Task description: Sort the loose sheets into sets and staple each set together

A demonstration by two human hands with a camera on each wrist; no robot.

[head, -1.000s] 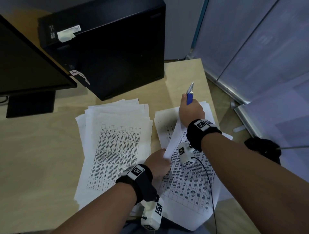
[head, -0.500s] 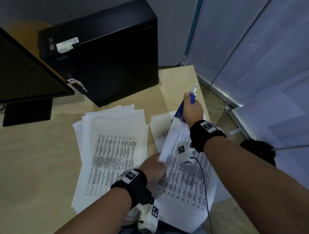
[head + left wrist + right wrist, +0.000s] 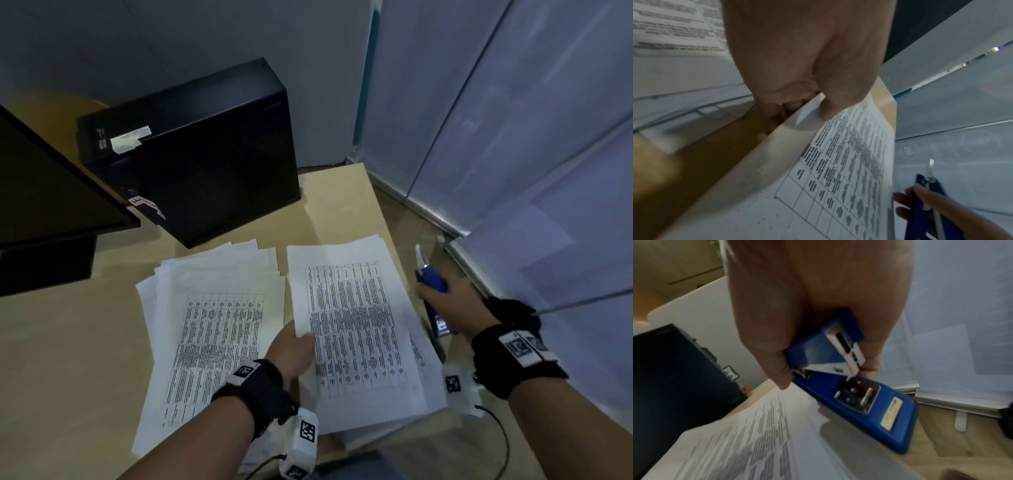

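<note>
Head view overhead, wrist views close

- A pale wooden desk (image 3: 51, 370) carries everything;
- a black computer case (image 3: 202, 154) stands at its back;
- a monitor base (image 3: 44, 263) sits at the left;
- a fanned stack of printed sheets (image 3: 212, 329) lies left of centre;
- a second pile of sheets (image 3: 421, 363) lies just beside it, near the right edge.

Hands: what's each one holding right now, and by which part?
Left hand pinches the printed sheet at its left edge. Right hand grips the blue stapler round its rear half, front end free.
</note>
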